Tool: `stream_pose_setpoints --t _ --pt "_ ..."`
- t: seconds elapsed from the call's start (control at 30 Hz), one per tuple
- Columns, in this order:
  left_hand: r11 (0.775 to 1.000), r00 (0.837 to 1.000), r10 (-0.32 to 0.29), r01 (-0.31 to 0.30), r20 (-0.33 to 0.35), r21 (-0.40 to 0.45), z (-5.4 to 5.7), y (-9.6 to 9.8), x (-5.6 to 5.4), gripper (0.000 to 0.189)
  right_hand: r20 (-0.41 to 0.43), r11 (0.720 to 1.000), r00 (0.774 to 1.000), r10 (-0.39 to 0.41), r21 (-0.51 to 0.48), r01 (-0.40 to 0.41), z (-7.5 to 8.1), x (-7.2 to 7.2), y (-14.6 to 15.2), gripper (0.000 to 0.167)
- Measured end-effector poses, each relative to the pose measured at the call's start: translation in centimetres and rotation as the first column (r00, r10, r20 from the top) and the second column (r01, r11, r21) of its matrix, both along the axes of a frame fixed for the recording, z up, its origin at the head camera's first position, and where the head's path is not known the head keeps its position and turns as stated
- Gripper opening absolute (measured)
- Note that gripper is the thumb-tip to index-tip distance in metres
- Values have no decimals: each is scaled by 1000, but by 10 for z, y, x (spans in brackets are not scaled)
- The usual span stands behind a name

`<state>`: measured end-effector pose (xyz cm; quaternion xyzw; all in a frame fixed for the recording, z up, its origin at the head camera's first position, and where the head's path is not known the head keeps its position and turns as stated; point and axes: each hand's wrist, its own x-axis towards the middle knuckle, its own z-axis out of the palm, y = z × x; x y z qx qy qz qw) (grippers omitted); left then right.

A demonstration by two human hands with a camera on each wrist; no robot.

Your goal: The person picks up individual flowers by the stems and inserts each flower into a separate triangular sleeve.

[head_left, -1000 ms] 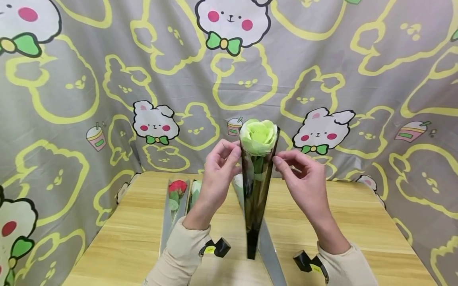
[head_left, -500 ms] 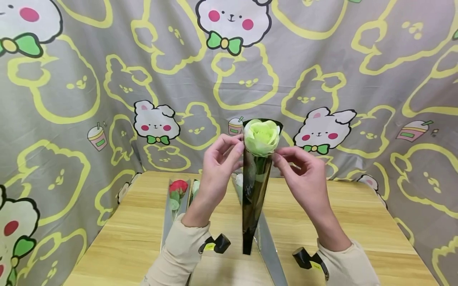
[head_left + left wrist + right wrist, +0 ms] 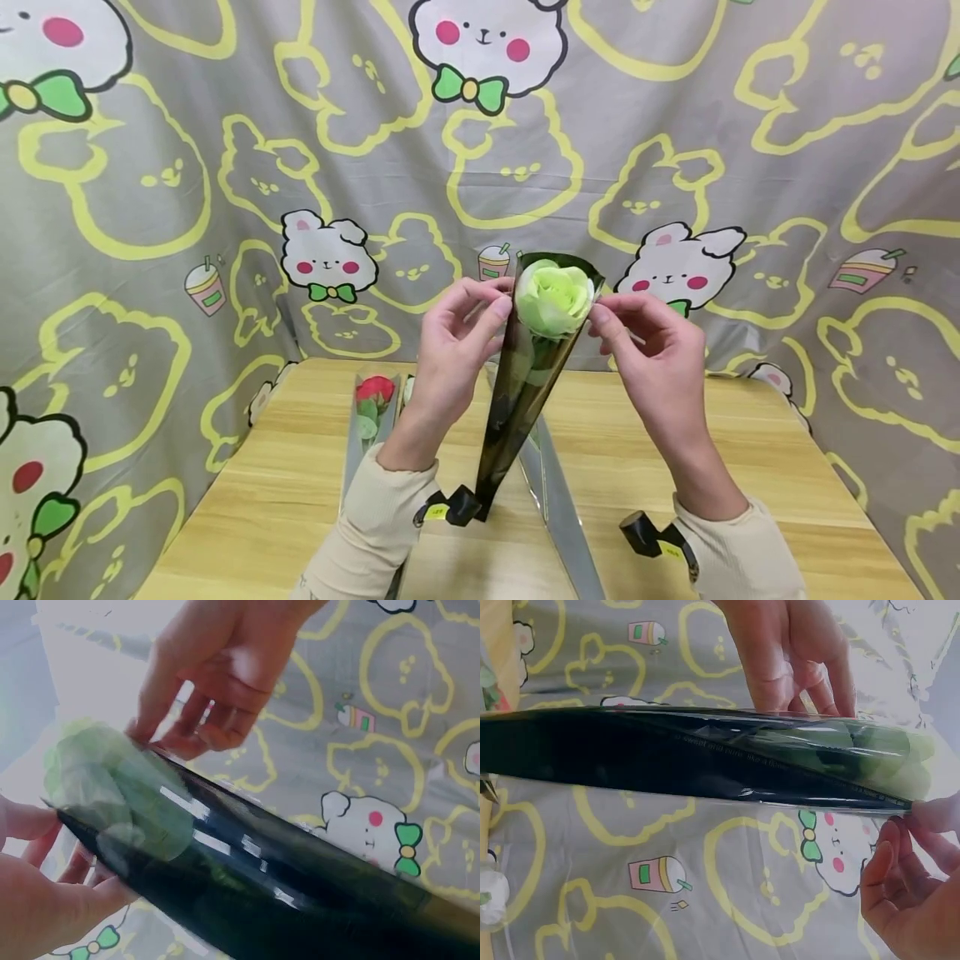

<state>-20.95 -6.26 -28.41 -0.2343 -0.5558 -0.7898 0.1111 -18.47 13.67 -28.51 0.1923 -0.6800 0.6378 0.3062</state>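
Observation:
A pale green rose (image 3: 555,298) stands inside a dark see-through flower sleeve (image 3: 517,400), held up over the table. The sleeve leans, with its wide mouth at upper right and its narrow tip at lower left. My left hand (image 3: 453,350) pinches the left edge near the mouth between thumb and fingers. On the opposite edge, my right hand (image 3: 654,350) pinches the sleeve beside the bloom. Small printed lettering runs along a slanting edge of the sleeve (image 3: 630,754) in the right wrist view. The stem shows only dimly through the dark film.
On the wooden table (image 3: 675,483), a red rose (image 3: 375,390) in a clear and grey sleeve lies at left. Another grey sleeve (image 3: 566,517) lies behind the held one, partly hidden. A patterned curtain (image 3: 405,167) encloses the table's back and sides.
The sleeve has gone from nearly upright to leaning, its tip swinging left and its mouth moving right. My right hand has shifted slightly right and up; both hands keep their pinch.

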Motion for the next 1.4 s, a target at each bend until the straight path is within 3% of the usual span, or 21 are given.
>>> stream_pose_setpoints --t 0.33,0.67,1.0,1.23,1.4 --pt "1000 1000 7 -7 -18 28 4 -4 -1 18 -34 998 999 36 -46 -37 17 -2 4 11" --pt "999 999 40 -40 -26 8 8 -13 -1 17 -48 985 999 24 169 -15 33 -2 3 7" --pt "996 996 91 -91 -23 8 12 -17 -2 18 -22 981 998 58 188 -53 47 -2 7 9" --pt "998 999 35 -34 -7 61 17 -17 -3 17 -1 981 996 85 174 -83 51 -3 2 9" --pt "997 1000 -17 16 5 76 16 -17 -4 14 -8 980 996 93 178 -90 46 -3 -13 8"
